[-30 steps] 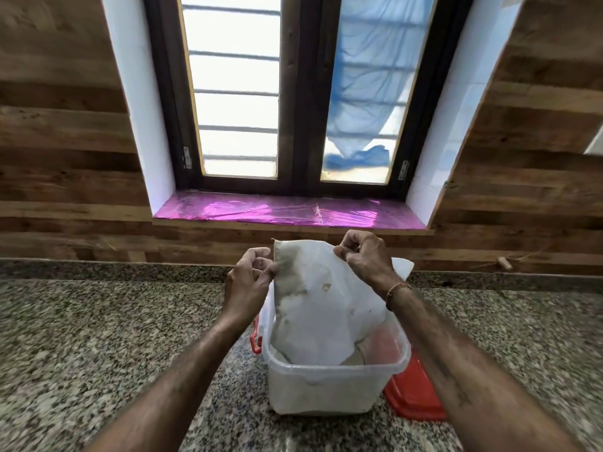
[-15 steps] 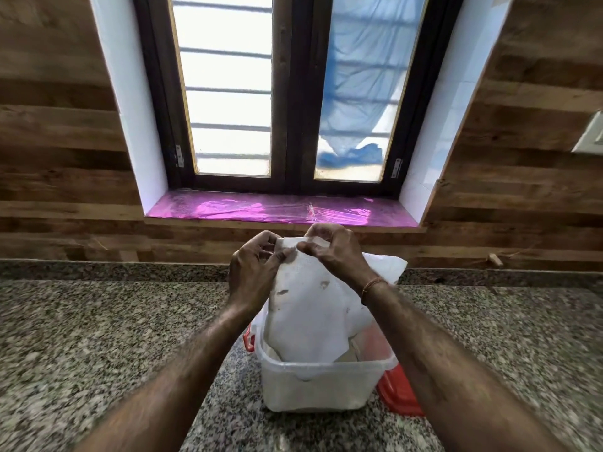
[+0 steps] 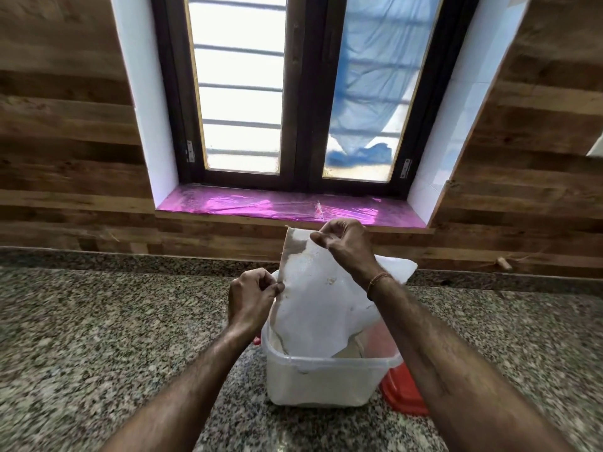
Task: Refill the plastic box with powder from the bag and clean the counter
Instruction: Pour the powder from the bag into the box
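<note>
Over counter (image 3: 98, 321), left hand (image 3: 253, 300) and right hand (image 3: 346, 246) fingers (image 3: 326, 237) pinch bag (image 3: 319, 308).

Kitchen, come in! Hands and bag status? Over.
Left hand pinches white woven bag at its side, right hand at top. Bag stands in translucent plastic box. Red plastic lid beside box, not blocking.

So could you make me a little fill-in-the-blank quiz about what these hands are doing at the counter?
1. The left hand and right hand both pinch the white ____.
2. Its lower end sits inside the translucent plastic ____.
3. The lid lying beside that is coloured ____.
4. Of the two hands, the ____ one grips higher up.
Missing words: bag; box; red; right.
</note>
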Tool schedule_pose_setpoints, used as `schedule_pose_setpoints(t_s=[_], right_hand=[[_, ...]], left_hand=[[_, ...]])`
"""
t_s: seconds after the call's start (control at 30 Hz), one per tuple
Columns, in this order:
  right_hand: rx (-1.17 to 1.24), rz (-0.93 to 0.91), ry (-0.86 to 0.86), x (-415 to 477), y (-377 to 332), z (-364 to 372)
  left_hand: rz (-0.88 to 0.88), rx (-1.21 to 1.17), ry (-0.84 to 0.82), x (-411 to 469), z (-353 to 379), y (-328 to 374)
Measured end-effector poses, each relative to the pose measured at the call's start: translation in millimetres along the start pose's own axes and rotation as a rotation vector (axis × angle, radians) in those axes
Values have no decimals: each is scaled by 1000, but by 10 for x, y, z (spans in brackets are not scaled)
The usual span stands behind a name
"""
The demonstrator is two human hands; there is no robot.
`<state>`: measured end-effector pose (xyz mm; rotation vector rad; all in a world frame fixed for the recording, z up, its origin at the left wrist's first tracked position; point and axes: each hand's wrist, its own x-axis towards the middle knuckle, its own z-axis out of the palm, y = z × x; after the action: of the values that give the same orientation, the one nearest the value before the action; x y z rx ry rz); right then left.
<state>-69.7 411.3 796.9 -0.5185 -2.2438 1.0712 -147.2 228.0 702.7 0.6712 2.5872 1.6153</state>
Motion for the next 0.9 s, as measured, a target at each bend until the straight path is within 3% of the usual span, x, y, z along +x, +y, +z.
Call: schedule_pose_setpoints(t_s=[0.1, 0.27, 0.33, 0.63, 0.8, 0.9], right_hand=[[62, -10, -203, -56, -1, -90], [-44, 34, 99, 43, 152, -131], [-72, 40, 130, 56, 152, -139], [96, 13, -5, -106, 19, 48], [171, 5, -295, -203, 97, 1], [158, -2, -193, -194, 141, -43]], left_hand=[[21, 20, 28, -39, 1, -49], [175, -49, 11, -134, 78, 75], [190, -81, 8, -104, 56, 139], [156, -194, 38, 222, -46, 514], [140, -131, 54, 320, -4, 532], [111, -175, -50, 333, -25, 576]])
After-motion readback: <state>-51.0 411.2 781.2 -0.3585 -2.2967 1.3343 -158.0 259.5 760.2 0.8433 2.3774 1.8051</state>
